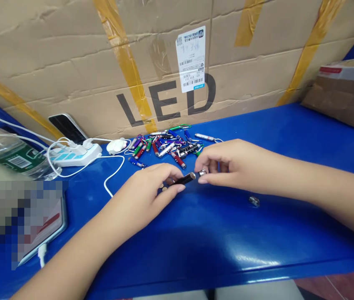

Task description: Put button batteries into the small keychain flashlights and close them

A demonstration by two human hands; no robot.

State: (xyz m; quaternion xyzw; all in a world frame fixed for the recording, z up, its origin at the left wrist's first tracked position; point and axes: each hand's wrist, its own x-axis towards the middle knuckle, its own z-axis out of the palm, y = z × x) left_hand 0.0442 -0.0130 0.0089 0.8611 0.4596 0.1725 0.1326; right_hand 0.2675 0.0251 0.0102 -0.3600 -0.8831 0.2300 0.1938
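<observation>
My left hand (147, 192) is closed around a small black keychain flashlight (183, 179), holding it just above the blue table (214, 233). My right hand (227, 162) pinches a small silver end cap (203, 172) right at the flashlight's tip. Behind both hands lies a pile of several coloured keychain flashlights (167, 146), red, green, blue, purple and silver. A small silver part (254, 201) lies on the table under my right wrist.
A big cardboard box marked LED (164, 54) walls off the back. At left sit a white power strip (75, 155) with cables, a black phone (67, 127), a plastic bottle (11, 156) and a tablet (30, 221). Another carton (345, 93) stands at right.
</observation>
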